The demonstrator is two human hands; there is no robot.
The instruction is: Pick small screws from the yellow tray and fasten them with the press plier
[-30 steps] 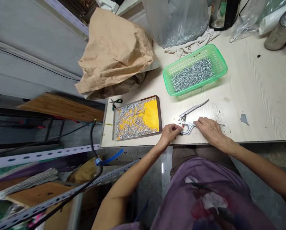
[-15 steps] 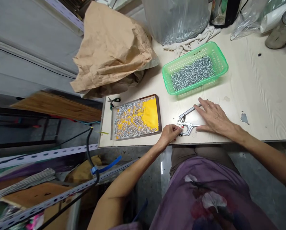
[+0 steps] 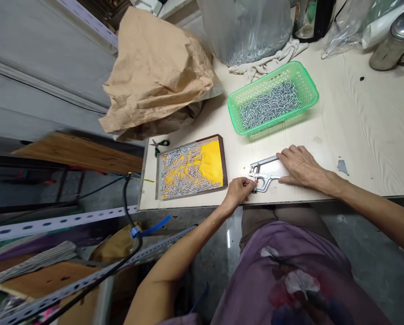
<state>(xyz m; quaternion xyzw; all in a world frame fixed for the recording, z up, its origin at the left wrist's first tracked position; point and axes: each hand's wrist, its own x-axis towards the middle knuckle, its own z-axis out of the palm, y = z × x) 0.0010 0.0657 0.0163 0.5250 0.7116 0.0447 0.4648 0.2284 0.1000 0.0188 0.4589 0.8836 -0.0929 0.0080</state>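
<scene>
A pair of silver spring-loaded hand pliers (image 3: 266, 176) lies at the table's front edge, its jaw end to the left with a small red part there. My right hand (image 3: 299, 169) is closed round the ends of both its handles. At the jaw, the fingertips of my left hand (image 3: 238, 192) are pinched together; what they hold is hidden or too small to name. Left of that hand is a shallow tray (image 3: 225, 162) with a yellow bottom and many small slim silver pieces (image 3: 188, 174). Beyond the pliers stands a green basket (image 3: 237, 128) of short, ridged metal pieces (image 3: 271, 104).
Green-handled scissors (image 3: 160, 145) lie behind the tray. A crumpled brown paper bag (image 3: 161, 72) stands at the back left. Further back are a clear plastic bag (image 3: 245, 31), a white cloth (image 3: 267, 61) and a metal mug (image 3: 389, 47). A perforated metal rail (image 3: 66, 221) runs left of the table.
My right hand's fingers have closed in on the handles, and the upper handle has come down nearer the lower one. My left hand stays pinched at the jaw.
</scene>
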